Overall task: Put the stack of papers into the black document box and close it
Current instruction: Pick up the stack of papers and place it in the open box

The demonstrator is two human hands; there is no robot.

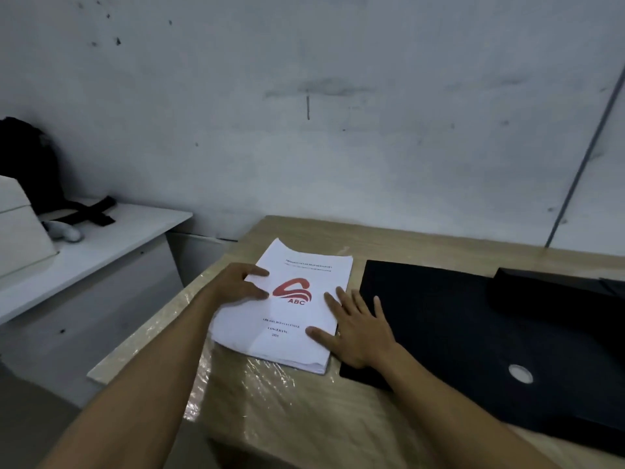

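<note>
Paper stack (297, 309) flat on tabletop (304, 418), black box (473, 333) at its 3 o'clock. Left hand (236, 282) and right hand (355, 330) spread flat on its side edges, gripping nothing. Loose, floppy sheets: lift from both long edges.

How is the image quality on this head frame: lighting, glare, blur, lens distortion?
Head view: dim, flat light; the black document box is nearly featureless; glare streaks show on the plastic film over the wooden table; small print on the stack of papers is too soft to read, the red logo legible; wide-angle bending curves the wall line at right.
</note>
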